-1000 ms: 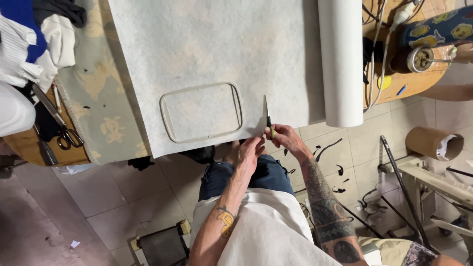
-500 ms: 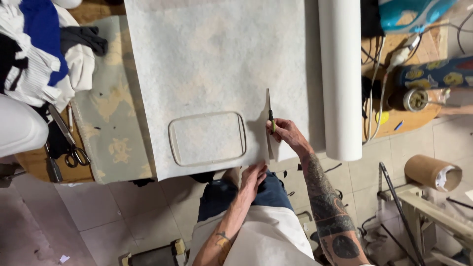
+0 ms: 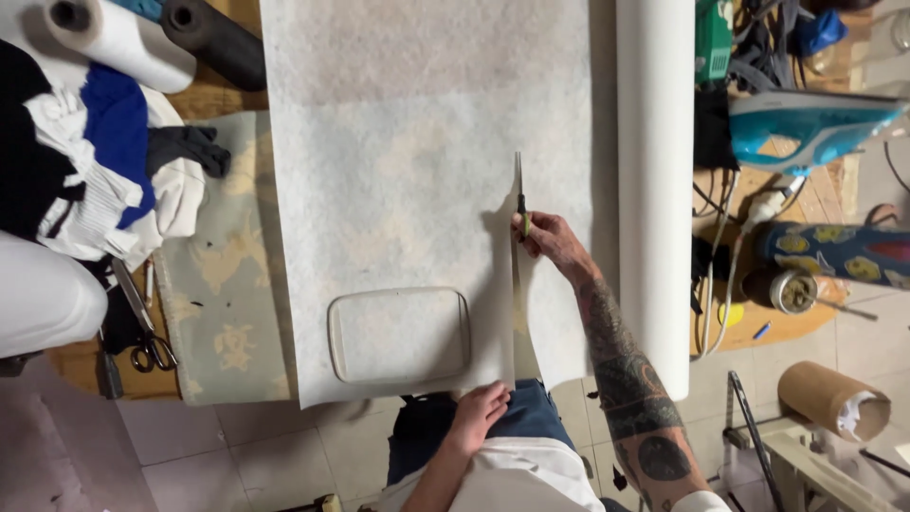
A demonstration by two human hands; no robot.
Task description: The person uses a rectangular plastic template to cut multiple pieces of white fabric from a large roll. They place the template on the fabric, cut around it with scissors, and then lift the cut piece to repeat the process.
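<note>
A wide sheet of thin white material (image 3: pixel 417 161) lies over the table. My right hand (image 3: pixel 553 242) grips a pair of scissors (image 3: pixel 519 194) with the blades pointing away from me, partway up a straight slit in the sheet. My left hand (image 3: pixel 479 415) pinches the sheet's near edge just left of the slit. A rounded rectangular frame (image 3: pixel 399 334) lies under the sheet near its front edge, showing as a raised outline. The cut strip (image 3: pixel 555 322) lies to the right of the slit.
A white roll (image 3: pixel 654 180) of the material lies along the right. A teal iron (image 3: pixel 806 123) and cables sit beyond it. Folded clothes (image 3: pixel 95 171) and another pair of scissors (image 3: pixel 142 322) lie at the left, two rolls at top left, a cardboard tube (image 3: pixel 834 398) on the floor.
My right hand has moved the scissors away from me up the sheet, and the slit has grown longer. My left hand has dropped back to the sheet's near edge.
</note>
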